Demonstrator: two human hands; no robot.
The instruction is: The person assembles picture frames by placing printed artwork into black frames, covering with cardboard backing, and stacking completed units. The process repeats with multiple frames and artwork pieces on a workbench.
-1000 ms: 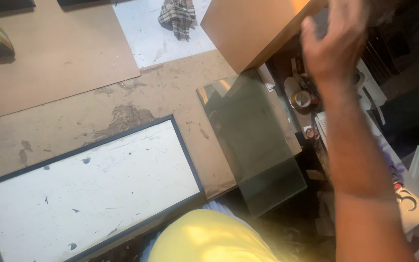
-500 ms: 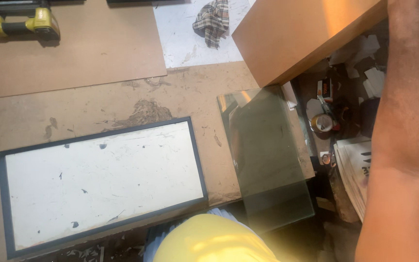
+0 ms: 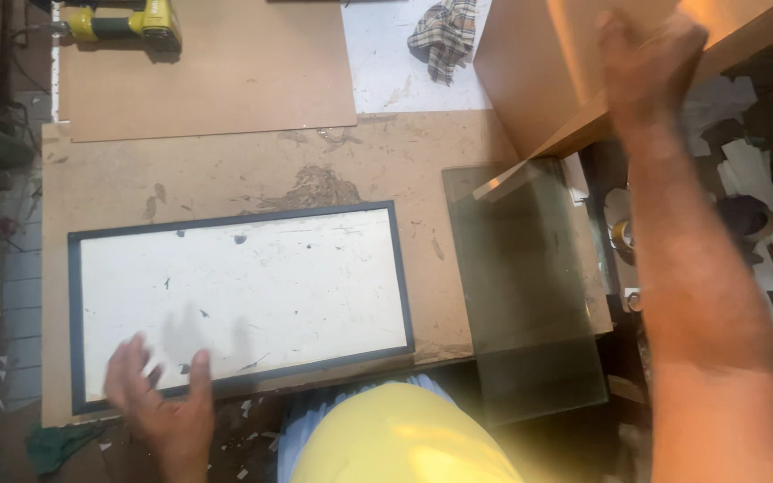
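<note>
My left hand (image 3: 158,407) lay flat and open on the bottom left corner of the black picture frame (image 3: 239,304), with the fingers spread out and holding nothing. My right hand (image 3: 646,63) was up high against the big brown board (image 3: 539,63). It was blurry, so I could not tell if it gripped the board or only pushed on it.

The frame lay flat on the counter (image 3: 225,170), close to the near edge. Its white inside had small dark specks and smudges on it. No glass was in it, as far as I could see. The sheet of glass (image 3: 521,286) lay just beside the frame on the right, and its near end hung out past the counter edge. I judged the work was only partly done, because the frame and the glass were apart and the glass had not gone in yet.

The big brown board stood tilted over the far right corner, and its low edge was over the far end of the glass. I thought it could get in the way of lifting the glass. A thin brown sheet (image 3: 208,72) lay flat at the far side. A yellow power tool (image 3: 123,22) sat on its far corner. A checked rag (image 3: 445,31) lay on a white sheet (image 3: 386,63) near it. Scraps and a tape roll (image 3: 621,234) were down on the right, below the counter.
</note>
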